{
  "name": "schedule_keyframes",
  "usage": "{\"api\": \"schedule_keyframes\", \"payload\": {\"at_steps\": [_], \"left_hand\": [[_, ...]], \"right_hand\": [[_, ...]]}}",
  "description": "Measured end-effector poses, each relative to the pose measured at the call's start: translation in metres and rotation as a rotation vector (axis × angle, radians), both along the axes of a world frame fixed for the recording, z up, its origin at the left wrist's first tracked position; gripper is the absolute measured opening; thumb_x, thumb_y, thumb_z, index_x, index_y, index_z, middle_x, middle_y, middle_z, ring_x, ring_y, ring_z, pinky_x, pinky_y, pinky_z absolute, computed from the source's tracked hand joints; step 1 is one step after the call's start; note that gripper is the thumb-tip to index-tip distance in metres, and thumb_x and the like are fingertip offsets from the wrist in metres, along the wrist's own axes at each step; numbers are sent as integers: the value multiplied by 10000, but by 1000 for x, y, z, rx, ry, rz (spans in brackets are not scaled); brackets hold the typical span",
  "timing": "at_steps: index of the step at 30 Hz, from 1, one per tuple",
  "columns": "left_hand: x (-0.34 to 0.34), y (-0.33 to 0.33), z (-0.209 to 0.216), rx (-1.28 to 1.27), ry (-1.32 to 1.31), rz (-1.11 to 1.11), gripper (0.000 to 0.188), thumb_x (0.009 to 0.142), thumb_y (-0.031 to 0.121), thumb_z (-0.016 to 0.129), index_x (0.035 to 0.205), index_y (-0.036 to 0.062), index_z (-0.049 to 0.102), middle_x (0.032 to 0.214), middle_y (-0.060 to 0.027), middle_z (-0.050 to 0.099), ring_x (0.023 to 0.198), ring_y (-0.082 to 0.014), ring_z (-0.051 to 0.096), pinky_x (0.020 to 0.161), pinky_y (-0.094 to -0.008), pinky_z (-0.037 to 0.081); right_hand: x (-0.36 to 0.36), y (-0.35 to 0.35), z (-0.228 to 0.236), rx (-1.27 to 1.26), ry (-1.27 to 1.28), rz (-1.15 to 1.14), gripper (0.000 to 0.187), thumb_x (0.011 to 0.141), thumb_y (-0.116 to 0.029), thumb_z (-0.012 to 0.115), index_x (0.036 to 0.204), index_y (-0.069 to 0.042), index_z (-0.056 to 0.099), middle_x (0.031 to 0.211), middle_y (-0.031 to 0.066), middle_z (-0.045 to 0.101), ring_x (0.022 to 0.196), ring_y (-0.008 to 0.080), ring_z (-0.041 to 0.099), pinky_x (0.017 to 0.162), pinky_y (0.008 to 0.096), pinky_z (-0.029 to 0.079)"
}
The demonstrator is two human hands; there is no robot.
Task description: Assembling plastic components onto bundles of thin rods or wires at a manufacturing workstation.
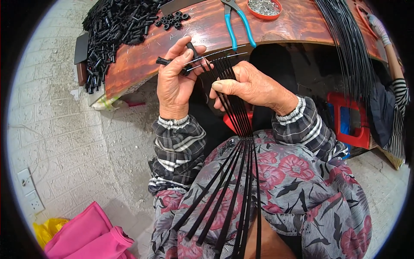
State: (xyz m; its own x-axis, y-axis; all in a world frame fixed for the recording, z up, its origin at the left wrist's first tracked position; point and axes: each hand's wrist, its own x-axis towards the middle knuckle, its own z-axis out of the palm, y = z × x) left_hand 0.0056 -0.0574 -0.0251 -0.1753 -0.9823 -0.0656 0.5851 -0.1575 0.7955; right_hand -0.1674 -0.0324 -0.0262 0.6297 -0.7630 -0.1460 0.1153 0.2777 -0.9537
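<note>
My left hand (176, 88) is closed around small black plastic tube-shaped parts (192, 49), which stick out between its fingers. My right hand (258, 88) grips a fan of thin black rods (239, 117), its thumb lying across them. Two thin metal wires (236, 55) cross the rods' upper ends, and their left ends reach the fingers of my left hand. Lower down, the rods come together above my lap, then spread out as thicker black lengths (223, 222) over a flowered cloth (297, 168).
On the wooden table (198, 34) lie a heap of black plastic parts (116, 26), blue-handled pliers (228, 26) and a red dish (264, 17) of small metal pieces. Black rods (350, 49) hang off its right side. Another person's gloved hand (377, 29), a red stool (359, 139) and a pink cloth (86, 233) are around.
</note>
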Motion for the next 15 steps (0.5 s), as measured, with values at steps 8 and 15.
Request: {"api": "schedule_keyframes", "payload": {"at_steps": [8, 15], "left_hand": [[2, 1, -8, -38, 57, 33, 264, 792, 20, 542, 1055, 11, 529, 893, -140, 592, 761, -200, 590, 677, -358, 529], [4, 3, -5, 5, 111, -19, 293, 793, 6, 532, 1085, 15, 508, 900, -136, 592, 793, -211, 585, 706, -381, 526]], "right_hand": [[2, 2, 4, 11, -22, -31, 224, 817, -161, 520, 769, 46, 592, 656, 84, 613, 593, 129, 603, 552, 212, 484], [3, 1, 4, 4, -6, -29, 226, 811, -160, 529, 757, 50, 595, 638, 90, 610, 577, 127, 600, 541, 211, 481]]}}
